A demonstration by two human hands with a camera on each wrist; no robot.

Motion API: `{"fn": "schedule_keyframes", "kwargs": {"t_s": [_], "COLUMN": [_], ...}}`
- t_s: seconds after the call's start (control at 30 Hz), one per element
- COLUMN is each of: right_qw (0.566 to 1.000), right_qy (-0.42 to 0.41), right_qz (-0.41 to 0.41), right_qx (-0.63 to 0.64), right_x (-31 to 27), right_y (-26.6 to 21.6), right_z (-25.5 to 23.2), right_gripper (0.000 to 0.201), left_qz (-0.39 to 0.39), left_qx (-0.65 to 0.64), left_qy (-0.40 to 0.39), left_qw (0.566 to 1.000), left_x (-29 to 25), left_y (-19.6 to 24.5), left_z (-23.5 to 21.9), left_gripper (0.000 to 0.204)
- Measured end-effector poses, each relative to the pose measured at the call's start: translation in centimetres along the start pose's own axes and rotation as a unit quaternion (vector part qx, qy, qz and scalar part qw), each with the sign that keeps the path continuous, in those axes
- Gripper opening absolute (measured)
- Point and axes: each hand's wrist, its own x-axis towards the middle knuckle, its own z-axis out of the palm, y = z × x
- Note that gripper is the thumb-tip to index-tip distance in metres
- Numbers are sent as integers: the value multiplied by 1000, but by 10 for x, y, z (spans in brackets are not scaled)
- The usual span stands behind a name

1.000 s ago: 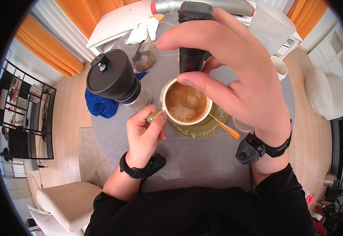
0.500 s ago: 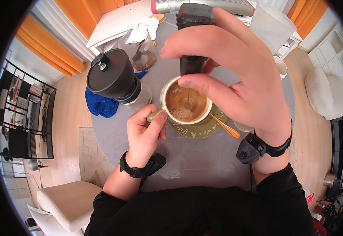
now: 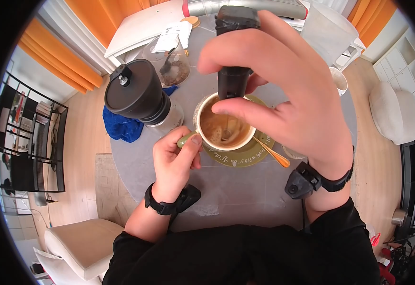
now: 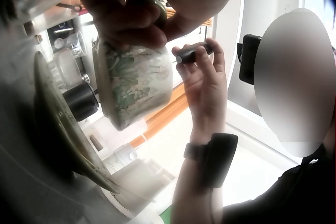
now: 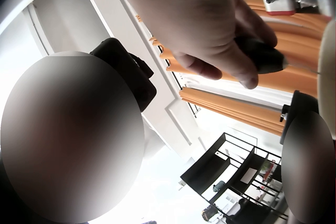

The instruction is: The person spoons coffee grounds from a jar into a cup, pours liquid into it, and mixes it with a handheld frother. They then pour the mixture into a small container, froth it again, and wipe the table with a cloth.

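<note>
My left hand [image 3: 174,159] pinches the green handle [image 3: 187,138] of a cup [image 3: 202,135] holding foamy brown liquid. In the left wrist view the cup [image 4: 137,85] has a leafy pattern and is held above a saucer [image 4: 65,124]. My right hand [image 3: 293,95] grips a black handheld frother [image 3: 233,80] upright over the cup, thumb near the rim. Its thin shaft ends in a small round whisk [image 3: 226,134] in the liquid. In the right wrist view the frother [image 5: 262,56] shows between the fingers. A gold spoon [image 3: 276,156] lies on the green saucer [image 3: 238,159].
Left of the cup stands a black-lidded grinder [image 3: 134,90] beside a blue cloth [image 3: 122,128]. Behind are a clear container [image 3: 176,71] with brown contents and a white packet [image 3: 174,37]. A translucent pitcher [image 3: 328,33] and a white cup [image 3: 338,80] stand at the back right.
My right hand and the frother have dipped slightly toward the cup, and the whisk has shifted a little within the liquid. My left hand keeps its hold on the handle.
</note>
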Motion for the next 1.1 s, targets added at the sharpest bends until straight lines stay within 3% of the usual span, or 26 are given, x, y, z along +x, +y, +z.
{"fn": "schedule_keyframes", "kwargs": {"t_s": [0.3,0.37,0.43,0.53,0.6,0.63,0.7,0.73,0.9,0.97,1.0,1.1], "right_qw": [991,992,991,992,989,989,982,981,968,970,974,970], "right_qy": [-17,3,19,40,119,118,171,157,195,158,102,97], "right_qz": [-101,-91,-91,-77,-45,-51,53,89,108,178,201,207], "right_qx": [-82,-89,-101,-96,-75,-79,55,76,114,58,-21,-78], "right_x": [1,-1,3,-1,-6,-9,-17,-21,-55,-77,-86,-111], "right_y": [29,14,5,0,-5,-6,-7,-11,-20,-23,-28,-38], "right_z": [-14,-12,-18,-35,-41,-39,-34,-34,-50,-64,-71,-81], "right_gripper": [25,25,24,36,58,58,75,77,60,52,47,45], "left_qz": [23,25,-20,-22,-18,-19,-15,-16,-17,-16,-17,-13], "left_qx": [30,26,-16,-30,-32,-30,-39,-45,-30,-33,-35,-41], "left_qy": [-5,-7,0,7,5,4,8,7,-11,-16,-17,-20], "left_qw": [999,999,1000,999,999,999,999,999,999,999,999,999], "left_x": [1,2,3,4,4,6,7,7,8,7,7,4], "left_y": [-7,-4,-1,-2,-4,-4,-2,-1,-5,-4,-3,0], "left_z": [-2,-2,-1,0,-1,-2,-2,-2,-5,-5,-5,-2], "left_gripper": [23,23,24,28,29,31,32,32,33,34,35,35]}}
